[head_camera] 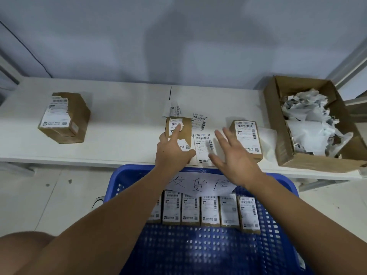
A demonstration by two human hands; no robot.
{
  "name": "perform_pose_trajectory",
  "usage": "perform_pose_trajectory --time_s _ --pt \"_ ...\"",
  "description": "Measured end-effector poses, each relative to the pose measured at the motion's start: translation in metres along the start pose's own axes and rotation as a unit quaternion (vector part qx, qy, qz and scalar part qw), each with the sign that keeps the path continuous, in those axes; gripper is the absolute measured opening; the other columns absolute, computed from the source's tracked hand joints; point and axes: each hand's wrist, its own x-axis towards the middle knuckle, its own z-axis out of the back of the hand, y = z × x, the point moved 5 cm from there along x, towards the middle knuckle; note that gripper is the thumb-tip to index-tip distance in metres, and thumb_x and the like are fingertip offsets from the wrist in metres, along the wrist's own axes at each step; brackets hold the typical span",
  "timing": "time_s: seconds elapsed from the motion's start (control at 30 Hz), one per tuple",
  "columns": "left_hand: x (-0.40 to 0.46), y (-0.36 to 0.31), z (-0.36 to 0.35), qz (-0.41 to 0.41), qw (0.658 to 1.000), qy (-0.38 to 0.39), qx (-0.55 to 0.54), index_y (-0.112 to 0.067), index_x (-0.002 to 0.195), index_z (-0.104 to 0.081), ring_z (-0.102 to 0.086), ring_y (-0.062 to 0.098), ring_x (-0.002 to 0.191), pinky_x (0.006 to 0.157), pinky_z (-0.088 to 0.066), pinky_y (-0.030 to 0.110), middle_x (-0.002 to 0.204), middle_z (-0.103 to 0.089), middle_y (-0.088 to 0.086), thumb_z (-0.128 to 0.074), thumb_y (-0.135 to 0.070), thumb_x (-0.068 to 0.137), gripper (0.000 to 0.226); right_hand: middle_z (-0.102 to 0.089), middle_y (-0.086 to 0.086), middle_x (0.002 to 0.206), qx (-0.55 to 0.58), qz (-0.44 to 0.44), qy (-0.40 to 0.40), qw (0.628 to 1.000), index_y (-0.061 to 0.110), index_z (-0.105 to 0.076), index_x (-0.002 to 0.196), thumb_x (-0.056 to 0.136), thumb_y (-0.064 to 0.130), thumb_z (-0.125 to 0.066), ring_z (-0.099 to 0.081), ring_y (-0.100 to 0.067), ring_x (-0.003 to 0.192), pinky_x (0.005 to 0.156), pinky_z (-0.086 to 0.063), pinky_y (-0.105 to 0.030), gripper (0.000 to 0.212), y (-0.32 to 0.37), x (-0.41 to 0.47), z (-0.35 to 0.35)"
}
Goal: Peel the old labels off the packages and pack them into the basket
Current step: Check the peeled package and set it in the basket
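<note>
A small brown package [185,128] with a partly torn white label lies at the middle of the white table. My left hand [171,150] rests on it, the index finger stretched onto the label and the thumb at its near side. My right hand [233,153] hovers with fingers spread over a loose white label [203,146] beside that package. Another labelled package [247,138] lies just right of my right hand. A blue basket [282,195] below the table edge holds a row of several labelled packages [190,210].
A larger labelled box [65,117] stands at the table's left. An open cardboard box [282,139] full of crumpled peeled labels sits at the right. Loose label scraps [174,109] lie behind the middle package. A handwritten paper sign [200,183] hangs over the basket's far rim.
</note>
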Motion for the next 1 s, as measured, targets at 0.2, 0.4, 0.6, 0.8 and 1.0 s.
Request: perform_pose_trajectory --time_s 0.2,0.4,0.6,0.8,1.0 --pt "-0.070 -0.026 0.042 -0.108 0.994 -0.009 -0.031 -0.047 0.156 -0.021 -0.047 0.025 0.128 0.099 -0.052 0.048 0.152 -0.032 0.000 -0.077 -0.056 0.068 0.105 0.001 0.015 0.170 0.098 0.024 0.016 0.995 0.043 -0.009 0.161 0.103 0.055 -0.042 -0.032 -0.009 0.146 0.115 -0.034 -0.036 0.067 0.047 -0.041 0.016" --pt "-0.154 -0.050 0.063 -0.144 0.987 0.013 -0.067 -0.055 0.153 -0.015 -0.049 0.016 0.127 0.093 -0.058 0.041 0.151 -0.029 -0.012 -0.061 -0.066 0.067 0.099 -0.022 0.019 0.165 0.276 0.034 -0.016 0.961 0.053 -0.011 0.157 0.095 0.061 -0.044 -0.036 -0.005 0.146 0.117 -0.040 -0.041 0.070 0.067 -0.106 0.037" --pt "-0.199 -0.059 0.044 -0.172 0.981 0.076 -0.053 -0.066 0.149 -0.011 -0.038 0.005 0.134 0.107 -0.049 0.036 0.140 -0.015 -0.036 -0.060 -0.075 0.079 0.086 -0.059 0.009 0.142 0.395 -0.007 -0.047 0.917 0.063 -0.025 0.148 0.100 0.026 -0.060 -0.069 -0.005 0.109 0.092 -0.059 -0.030 0.070 0.050 -0.151 0.034" --pt "-0.172 -0.064 0.039 -0.176 0.962 0.116 -0.174 -0.069 0.138 -0.036 -0.054 0.002 0.118 0.093 -0.060 0.035 0.129 -0.028 -0.025 -0.061 -0.050 0.094 0.055 -0.073 0.011 0.098 0.413 -0.026 -0.038 0.910 0.061 -0.028 0.149 0.100 0.029 -0.059 -0.064 -0.008 0.071 0.071 -0.054 -0.028 0.066 0.030 -0.152 0.042" --pt "-0.148 -0.069 0.040 -0.187 0.950 0.143 -0.203 -0.064 0.148 -0.026 -0.049 -0.004 0.127 0.091 -0.058 0.024 0.149 -0.034 -0.023 -0.071 -0.055 0.076 0.085 -0.070 -0.008 0.122 0.439 -0.011 -0.017 0.898 0.062 -0.036 0.145 0.093 0.040 -0.064 -0.066 -0.047 0.102 0.087 -0.056 -0.062 0.063 0.016 -0.133 0.048"
